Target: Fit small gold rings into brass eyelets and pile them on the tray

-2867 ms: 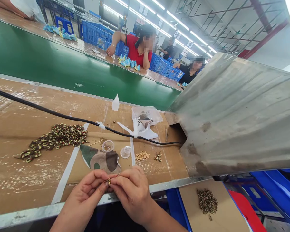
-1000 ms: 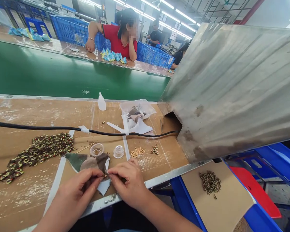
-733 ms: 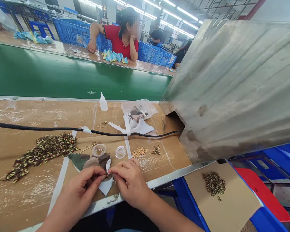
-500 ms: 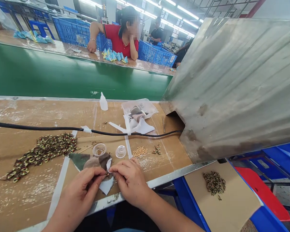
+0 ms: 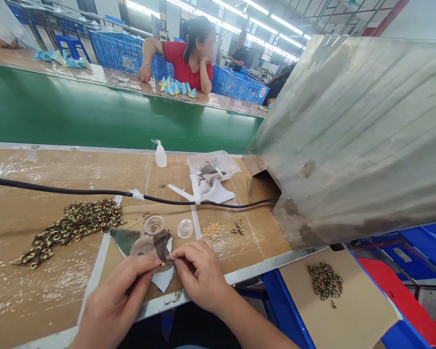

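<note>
My left hand (image 5: 125,291) is closed in a pinch on a small yellowish bead (image 5: 162,264). Close beside it, my right hand (image 5: 198,271) is pinched too, its fingertips at a white cloth edge; what they hold is too small to make out. Under the fingertips lies a camouflage-pattern cloth (image 5: 143,245) with white pieces. Just beyond sit a clear round dish (image 5: 154,225) and a small clear cup (image 5: 185,229). Tan beads (image 5: 213,230) and a little heap of dark-and-gold pieces (image 5: 238,228) lie past my right hand. A big pile of dark ring-like pieces (image 5: 76,222) spreads to the left.
A black cable (image 5: 76,191) crosses the table. Behind it stand a white squeeze bottle (image 5: 161,155) and a plastic tray (image 5: 232,167); tweezers (image 5: 249,189) lie near the metal housing (image 5: 349,135). Beyond the green belt (image 5: 112,116), a person in red sits. More pieces (image 5: 325,281) lie on cardboard at right.
My fingertips have moved slightly apart, and the yellowish bead now shows at my left fingertips. The whole view has shifted a little; the piles look unchanged.
</note>
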`<state>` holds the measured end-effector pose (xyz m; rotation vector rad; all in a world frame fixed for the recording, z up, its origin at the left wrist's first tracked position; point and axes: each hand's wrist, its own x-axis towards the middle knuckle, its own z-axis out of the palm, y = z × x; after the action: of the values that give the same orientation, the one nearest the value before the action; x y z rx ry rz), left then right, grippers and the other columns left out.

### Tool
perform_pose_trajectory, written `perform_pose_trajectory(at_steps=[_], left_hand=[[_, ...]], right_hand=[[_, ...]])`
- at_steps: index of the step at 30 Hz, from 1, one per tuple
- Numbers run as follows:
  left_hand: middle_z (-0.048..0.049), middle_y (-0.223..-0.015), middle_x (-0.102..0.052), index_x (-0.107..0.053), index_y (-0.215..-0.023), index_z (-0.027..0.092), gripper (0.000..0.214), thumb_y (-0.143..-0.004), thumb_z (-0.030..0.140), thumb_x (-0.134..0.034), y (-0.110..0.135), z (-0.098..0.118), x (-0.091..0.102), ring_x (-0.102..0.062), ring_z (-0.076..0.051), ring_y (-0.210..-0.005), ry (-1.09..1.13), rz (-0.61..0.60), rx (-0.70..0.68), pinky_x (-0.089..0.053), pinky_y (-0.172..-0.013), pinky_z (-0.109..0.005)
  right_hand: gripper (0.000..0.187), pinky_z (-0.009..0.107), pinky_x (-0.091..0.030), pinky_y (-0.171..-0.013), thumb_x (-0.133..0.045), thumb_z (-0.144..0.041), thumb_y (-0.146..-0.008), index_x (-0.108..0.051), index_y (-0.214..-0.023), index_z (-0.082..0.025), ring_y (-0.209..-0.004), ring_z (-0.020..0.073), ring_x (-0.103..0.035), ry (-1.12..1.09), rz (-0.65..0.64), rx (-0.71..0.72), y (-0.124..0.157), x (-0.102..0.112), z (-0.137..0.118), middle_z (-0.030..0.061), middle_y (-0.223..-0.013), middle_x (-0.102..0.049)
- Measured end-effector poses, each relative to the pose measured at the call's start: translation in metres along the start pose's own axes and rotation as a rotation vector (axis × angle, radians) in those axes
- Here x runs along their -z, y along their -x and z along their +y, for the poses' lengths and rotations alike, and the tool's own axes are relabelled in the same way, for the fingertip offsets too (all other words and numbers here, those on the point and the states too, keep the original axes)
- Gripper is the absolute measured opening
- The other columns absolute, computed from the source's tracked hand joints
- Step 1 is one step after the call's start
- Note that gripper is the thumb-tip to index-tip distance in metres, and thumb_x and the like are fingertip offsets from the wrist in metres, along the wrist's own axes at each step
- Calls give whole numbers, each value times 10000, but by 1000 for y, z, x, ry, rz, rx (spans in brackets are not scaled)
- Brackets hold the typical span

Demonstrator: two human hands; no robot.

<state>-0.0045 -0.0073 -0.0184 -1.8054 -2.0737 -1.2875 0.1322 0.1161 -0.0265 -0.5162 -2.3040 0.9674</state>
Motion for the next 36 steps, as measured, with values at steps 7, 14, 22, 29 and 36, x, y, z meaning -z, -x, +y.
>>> perform_pose_trajectory(at_steps=[7,14,22,29,36], left_hand=[[28,-865,-679,-585,-948,225,114,-839,209,-556,7,4,3,-648,-45,-822,-4,30,-10,-425,-881,-64],[7,-807,-670,-626,-895,207,108,-832,270,-565,3,2,-5,-633,-74,-714,67,-31,131,-477,-663,-108],[0,-625,-636,-666,-746,190,231,-765,396,-562,-10,6,-7,-543,-86,-481,174,-82,393,-388,-398,-147],[-13,-797,-672,-648,-849,196,223,-802,394,-560,7,-6,-9,-622,-96,-683,193,-106,436,-470,-602,-132],[9,-830,-673,-628,-885,210,171,-811,359,-586,17,-10,-7,-636,-78,-733,208,-89,377,-472,-688,-108]], right_hand=[[140,244,-301,-750,-516,-160,-802,-642,-859,-181,-676,50,-533,-29,82,25,0,-2,-3,-37,-729,-629],[211,261,-309,-762,-520,-183,-825,-706,-906,-241,-708,54,-549,-37,45,25,1,-2,1,-23,-744,-631],[248,256,-270,-742,-464,-141,-881,-669,-964,-253,-793,65,-528,66,-11,85,0,0,3,-20,-836,-620],[198,263,-266,-782,-451,-118,-870,-614,-927,-214,-832,77,-524,96,-32,55,0,-1,1,-23,-854,-619],[139,241,-271,-791,-514,-119,-836,-609,-902,-196,-809,51,-535,33,6,34,1,-1,0,-61,-861,-640]])
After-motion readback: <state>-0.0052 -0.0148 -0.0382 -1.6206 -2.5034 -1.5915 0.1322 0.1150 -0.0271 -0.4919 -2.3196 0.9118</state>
